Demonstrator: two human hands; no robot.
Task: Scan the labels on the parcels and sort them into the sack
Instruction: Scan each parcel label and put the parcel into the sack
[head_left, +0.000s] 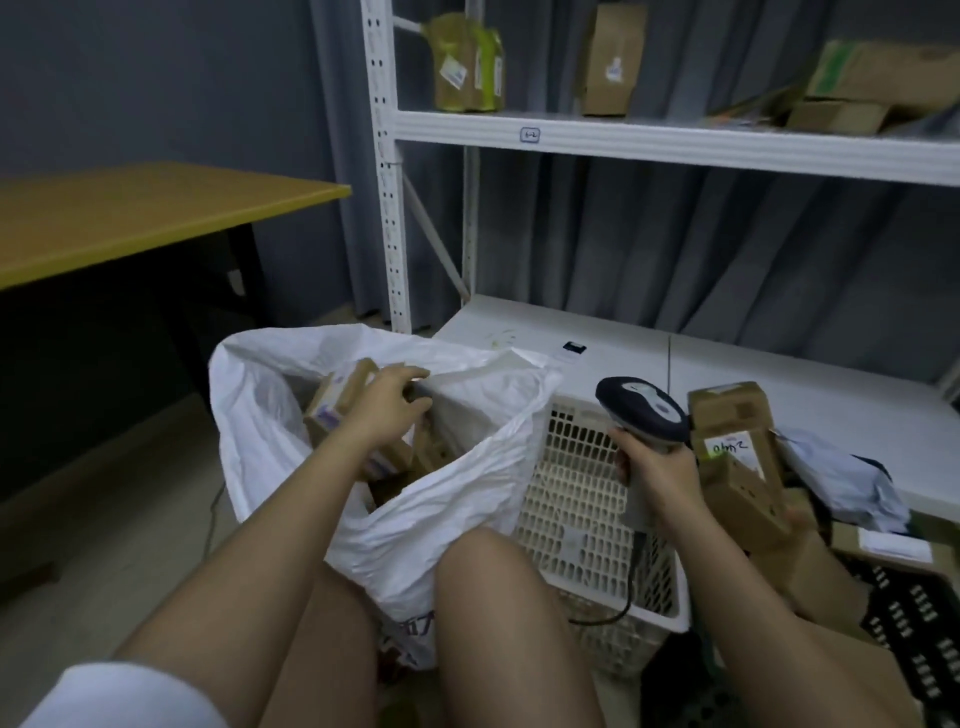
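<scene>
One white metal shelf rack (675, 143) w/ approx. 5 brown cardboard parcels; yellow-topped table (156, 218) left. Left hand (389, 402), fingers curled, in white plastic sack (467, 493) among parcels. Right hand (654, 473) grips grey handheld scanner (644, 410) beside labelled brown parcel (737, 447) over white slotted basket (582, 499).

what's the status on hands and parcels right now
Left hand inside the white sack, fingers curled on a cardboard parcel. Right hand grips the scanner, labelled parcel beside it. Nothing blocking.
</scene>
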